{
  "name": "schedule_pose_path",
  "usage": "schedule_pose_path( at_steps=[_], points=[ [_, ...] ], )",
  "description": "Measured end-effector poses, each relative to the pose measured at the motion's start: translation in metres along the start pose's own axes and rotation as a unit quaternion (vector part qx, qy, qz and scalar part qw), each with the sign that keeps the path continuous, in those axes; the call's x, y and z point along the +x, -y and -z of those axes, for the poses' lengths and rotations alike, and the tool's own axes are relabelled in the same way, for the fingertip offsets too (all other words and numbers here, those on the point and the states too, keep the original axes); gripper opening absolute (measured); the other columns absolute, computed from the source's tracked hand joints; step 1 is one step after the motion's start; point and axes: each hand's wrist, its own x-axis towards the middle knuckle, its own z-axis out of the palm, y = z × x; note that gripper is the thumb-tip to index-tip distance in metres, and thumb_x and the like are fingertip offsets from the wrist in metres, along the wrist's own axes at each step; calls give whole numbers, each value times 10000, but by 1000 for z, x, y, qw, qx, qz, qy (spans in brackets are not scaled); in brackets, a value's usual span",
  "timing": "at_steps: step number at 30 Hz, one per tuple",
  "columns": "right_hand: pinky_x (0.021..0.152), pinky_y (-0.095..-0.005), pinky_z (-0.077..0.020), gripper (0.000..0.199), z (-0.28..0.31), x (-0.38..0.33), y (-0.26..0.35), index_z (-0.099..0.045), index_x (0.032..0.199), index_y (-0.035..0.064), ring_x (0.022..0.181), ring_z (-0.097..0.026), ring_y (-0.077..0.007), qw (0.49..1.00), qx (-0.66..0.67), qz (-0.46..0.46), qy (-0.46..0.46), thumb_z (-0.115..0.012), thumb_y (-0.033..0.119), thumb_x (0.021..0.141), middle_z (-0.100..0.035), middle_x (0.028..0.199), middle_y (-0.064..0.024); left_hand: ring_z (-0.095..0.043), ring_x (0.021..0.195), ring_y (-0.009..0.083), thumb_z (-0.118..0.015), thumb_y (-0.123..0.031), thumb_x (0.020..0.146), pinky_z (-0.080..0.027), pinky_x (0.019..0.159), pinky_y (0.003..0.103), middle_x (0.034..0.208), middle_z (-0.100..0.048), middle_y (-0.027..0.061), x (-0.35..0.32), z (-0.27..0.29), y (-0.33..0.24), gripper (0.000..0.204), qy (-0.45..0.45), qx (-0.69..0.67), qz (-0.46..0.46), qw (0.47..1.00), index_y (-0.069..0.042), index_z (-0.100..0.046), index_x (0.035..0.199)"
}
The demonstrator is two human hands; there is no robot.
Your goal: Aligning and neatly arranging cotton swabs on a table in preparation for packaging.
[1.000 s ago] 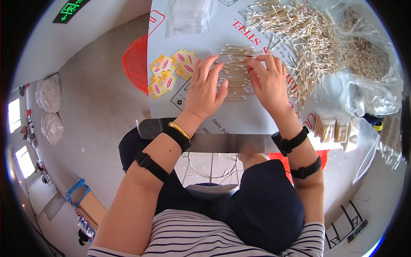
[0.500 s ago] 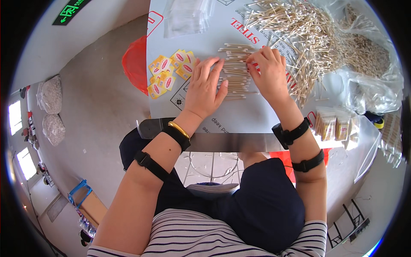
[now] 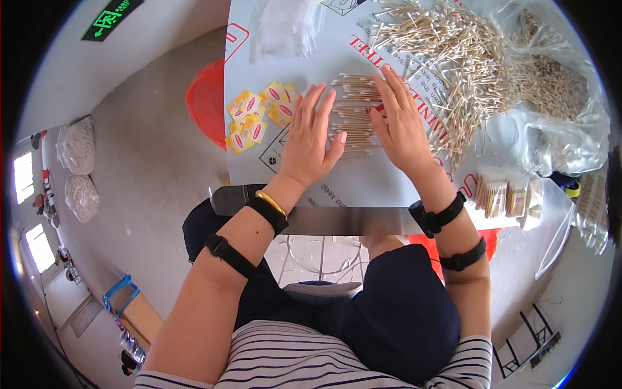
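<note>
Two open hands frame a loose column of cotton swabs (image 3: 355,128) on a film-covered grey worktop (image 3: 382,181), just above the centre of the picture. Each stick lies crosswise, its long axis running roughly left to right, and the swabs follow one below another toward the lower edge. The left hand (image 3: 308,139) is set along their left tips, fingers straight and pointing up the frame, thumb spread toward the lower sticks. On the opposite side, the right hand (image 3: 403,126) has its fingers extended too, with thumb and forefinger reaching over the right ends. Neither hand is closed around anything; backs upward, they flank the column, the sticks spanning the gap between them. Both are close to the tips, the right hand partly covering some; whether skin meets cotton cannot be told from overhead. The ends sit unevenly, a few jutting past their neighbours. Beyond the right hand, a large heap of loose swabs (image 3: 463,65) fills the upper right of the frame. Yellow packets (image 3: 246,104) lie overlapping to the left of the left hand, clear plastic bags (image 3: 285,32) rest at upper left, and packed swab bundles (image 3: 495,198) sit at right, below the heap.
</note>
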Motion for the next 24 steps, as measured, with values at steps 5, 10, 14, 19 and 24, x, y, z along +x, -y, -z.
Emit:
schedule_pose_path(
  at_steps=[5, 10, 14, 19, 24],
  points=[
    [1156, -509, -428, 490, 25, -19, -17, -605, 1422, 27, 1390, -513, -411, 998, -21, -64, -19, -685, 68, 940, -580, 1467, -181, -334, 1565, 423, -551, -307, 1032, -175, 1309, 608, 1671, -372, 188, -3, 4, -1, 638, 13, -2, -13, 1000, -37, -431, 1597],
    [1034, -466, -457, 382, 37, -29, -27, -694, 1274, 116, 1190, -575, -349, 992, -98, -81, -22, -721, 53, 898, -635, 1294, -97, -353, 1559, 403, -577, -331, 1018, -149, 1306, 637, 1681, -369, 141, -4, 5, 0, 597, 33, 27, -21, 999, -131, -500, 1575],
    [971, -444, -458, 256, 28, -7, -22, -734, 1139, 131, 1085, -578, -308, 995, -76, -65, -11, -750, 73, 890, -637, 1138, -55, -332, 1566, 403, -566, -378, 1042, -133, 1303, 635, 1683, -368, 129, -2, 3, -4, 559, 55, 73, -15, 996, -179, -534, 1563],
    [925, -416, -468, 52, 4, 43, -14, -754, 933, 119, 1027, -579, -254, 997, -62, 30, 20, -768, 100, 887, -619, 1009, -21, -289, 1588, 404, -553, -441, 1062, -106, 1309, 624, 1695, -352, 127, -2, 1, -4, 576, 70, 95, -3, 993, -195, -516, 1583],
    [940, -391, -471, 30, -6, 60, -18, -740, 880, 119, 1037, -585, -236, 988, -108, 87, 62, -768, 112, 871, -615, 992, -16, -282, 1596, 370, -582, -464, 1039, -131, 1307, 642, 1681, -368, 115, -1, 2, -3, 580, 66, 84, 2, 994, -181, -537, 1542]
  ],
)
